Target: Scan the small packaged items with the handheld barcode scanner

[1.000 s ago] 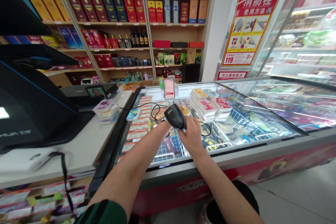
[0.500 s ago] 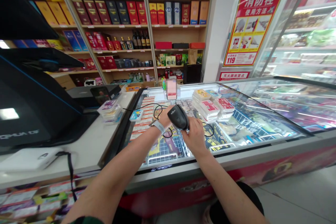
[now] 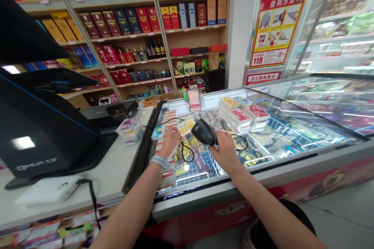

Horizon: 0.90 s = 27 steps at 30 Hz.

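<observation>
My right hand point(image 3: 225, 149) is wrapped round the handle of a black barcode scanner point(image 3: 203, 132), its head tilted toward the left. Left of it, my left hand point(image 3: 172, 140), with a light watch strap on the wrist, has its fingers closed at the edge of a yellow-labelled flat plastic box point(image 3: 187, 126). A blue-labelled box point(image 3: 158, 132) lies on the glass freezer top point(image 3: 182, 181) just left of that hand. The scanner's black cable point(image 3: 187, 161) loops between my hands. Several boxes with red labels point(image 3: 240, 116) are stacked on the glass, right of the scanner.
A white counter point(image 3: 117, 177) on the left carries a black checkout terminal point(image 3: 43, 136), a white device point(image 3: 48, 191) and a stack of purple-labelled boxes point(image 3: 129, 129). A pink-fronted stand point(image 3: 194, 99) is at the freezer's back edge. Shelves of boxed goods point(image 3: 125, 21) line the wall.
My left hand has moved left and toward me from behind the scanner, bringing the yellow-labelled box into view. The scanner stays in my right hand. The view has shifted slightly.
</observation>
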Motion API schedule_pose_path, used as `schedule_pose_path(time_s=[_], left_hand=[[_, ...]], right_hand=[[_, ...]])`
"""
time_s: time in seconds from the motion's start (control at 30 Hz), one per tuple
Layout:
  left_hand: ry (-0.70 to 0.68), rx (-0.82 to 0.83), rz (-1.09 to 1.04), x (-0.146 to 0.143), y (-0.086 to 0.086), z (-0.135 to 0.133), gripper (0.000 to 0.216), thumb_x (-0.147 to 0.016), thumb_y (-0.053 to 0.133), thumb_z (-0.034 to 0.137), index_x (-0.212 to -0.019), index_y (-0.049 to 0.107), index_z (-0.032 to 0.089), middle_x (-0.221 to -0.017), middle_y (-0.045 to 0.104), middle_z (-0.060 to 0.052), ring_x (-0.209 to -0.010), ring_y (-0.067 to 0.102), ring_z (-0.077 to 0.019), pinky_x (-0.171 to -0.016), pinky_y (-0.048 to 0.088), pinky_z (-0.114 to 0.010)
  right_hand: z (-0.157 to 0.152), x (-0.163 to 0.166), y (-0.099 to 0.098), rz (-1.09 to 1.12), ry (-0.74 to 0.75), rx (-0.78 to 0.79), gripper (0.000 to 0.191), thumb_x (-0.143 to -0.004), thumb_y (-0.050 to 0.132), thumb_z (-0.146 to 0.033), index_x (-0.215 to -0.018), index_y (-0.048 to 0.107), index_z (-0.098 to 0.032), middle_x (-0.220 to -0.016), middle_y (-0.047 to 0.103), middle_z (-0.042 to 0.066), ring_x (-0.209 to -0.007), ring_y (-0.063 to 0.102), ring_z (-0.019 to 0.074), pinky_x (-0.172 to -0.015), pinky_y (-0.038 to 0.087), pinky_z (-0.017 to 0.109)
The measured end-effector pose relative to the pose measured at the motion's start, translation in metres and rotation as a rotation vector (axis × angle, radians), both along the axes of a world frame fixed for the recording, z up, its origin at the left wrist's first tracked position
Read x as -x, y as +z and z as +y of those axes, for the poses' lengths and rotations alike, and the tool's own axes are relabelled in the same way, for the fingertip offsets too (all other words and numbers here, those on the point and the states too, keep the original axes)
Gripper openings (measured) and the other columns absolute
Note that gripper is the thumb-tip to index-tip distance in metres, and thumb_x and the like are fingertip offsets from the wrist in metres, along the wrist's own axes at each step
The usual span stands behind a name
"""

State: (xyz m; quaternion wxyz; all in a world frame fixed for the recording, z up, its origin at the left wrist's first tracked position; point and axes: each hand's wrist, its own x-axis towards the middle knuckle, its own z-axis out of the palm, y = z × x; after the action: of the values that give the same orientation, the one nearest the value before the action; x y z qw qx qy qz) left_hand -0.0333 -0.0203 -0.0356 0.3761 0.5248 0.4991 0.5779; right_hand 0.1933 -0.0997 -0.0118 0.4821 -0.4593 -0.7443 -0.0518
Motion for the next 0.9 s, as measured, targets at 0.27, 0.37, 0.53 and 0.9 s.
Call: schedule_pose_path(time_s=[0.27, 0.37, 0.53, 0.9], left_hand=[[-0.125, 0.034, -0.254, -0.0006, 0.0047, -0.0060, 0.037, -0.076, 0.063, 0.031, -0.108, 0.046, 0.020, -0.099, 0.070, -0.006, -0.084, 0.070, -0.0166, -0.087, 0.054, -0.040], [-0.116, 0.040, -0.379, -0.0002, 0.0066, -0.0077, 0.032, -0.072, 0.066, 0.024, -0.100, 0.050, 0.020, -0.103, 0.069, -0.006, -0.086, 0.069, -0.0157, -0.090, 0.053, -0.040], [-0.108, 0.051, -0.386, 0.0009, 0.0065, -0.0078, 0.033, -0.072, 0.065, 0.019, -0.102, 0.050, 0.020, -0.102, 0.068, -0.005, -0.086, 0.068, -0.0151, -0.087, 0.054, -0.038], [-0.134, 0.080, -0.352, 0.0008, 0.0072, -0.0102, 0.036, -0.072, 0.064, 0.019, -0.105, 0.050, 0.021, -0.107, 0.067, -0.005, -0.089, 0.067, -0.0139, -0.087, 0.053, -0.034]], right_hand=[[0.0025, 0.0026, -0.0022, -0.086, 0.016, 0.086, 0.030, -0.075, 0.051, -0.010, -0.104, 0.054, -0.016, -0.095, 0.064, 0.007, -0.093, 0.058, 0.0234, -0.094, 0.035, 0.040], [0.0032, 0.0032, -0.0029, -0.108, 0.000, 0.107, 0.029, -0.075, 0.052, -0.011, -0.104, 0.055, -0.016, -0.097, 0.065, 0.008, -0.095, 0.057, 0.0237, -0.094, 0.035, 0.039], [0.0051, 0.0056, -0.0029, -0.160, -0.038, 0.163, 0.025, -0.077, 0.052, -0.012, -0.101, 0.056, -0.016, -0.095, 0.065, 0.009, -0.093, 0.058, 0.0241, -0.091, 0.035, 0.039], [0.0054, 0.0046, -0.0032, -0.180, -0.023, 0.177, 0.024, -0.079, 0.053, -0.015, -0.102, 0.056, -0.015, -0.095, 0.065, 0.009, -0.094, 0.057, 0.0241, -0.093, 0.033, 0.039]])
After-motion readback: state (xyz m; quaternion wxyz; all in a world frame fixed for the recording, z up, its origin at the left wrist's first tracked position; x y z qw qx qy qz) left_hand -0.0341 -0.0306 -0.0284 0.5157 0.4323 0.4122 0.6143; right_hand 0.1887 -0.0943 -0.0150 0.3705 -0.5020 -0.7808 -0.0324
